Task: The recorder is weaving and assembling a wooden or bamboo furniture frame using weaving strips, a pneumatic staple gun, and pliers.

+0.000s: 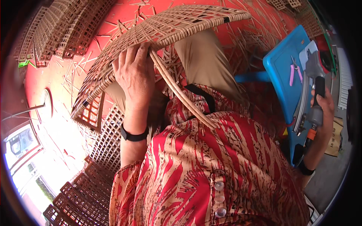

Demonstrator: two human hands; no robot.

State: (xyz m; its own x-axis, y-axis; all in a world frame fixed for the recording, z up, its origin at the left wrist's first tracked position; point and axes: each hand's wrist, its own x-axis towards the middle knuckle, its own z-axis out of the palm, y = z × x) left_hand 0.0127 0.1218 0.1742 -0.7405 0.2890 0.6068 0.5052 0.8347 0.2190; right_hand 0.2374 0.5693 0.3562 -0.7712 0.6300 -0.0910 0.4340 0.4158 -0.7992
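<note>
A woven rattan panel [188, 22] with a thick wrapped rim rests tilted across my knees. My left hand [135, 73] is closed over its near rim, fingers curled on the weave. From beside those fingers a few long rattan strips [177, 88] hang down to my shirt. Out to the right, my right hand [326, 107] is wrapped around the dark grip of a pneumatic staple gun [315, 69], which has an orange hose fitting at its lower end. The gun is over the edge of a blue plastic stool [283, 69]. Pink-handled cutters [295, 72] lie on that stool.
Cut rattan scraps [69, 84] litter the red floor. Stacked woven pieces [68, 30] stand at the far left, with more woven baskets [81, 196] at the near left. A round fan-like base [47, 103] stands by the left. Brown paper [335, 139] lies beyond my right arm.
</note>
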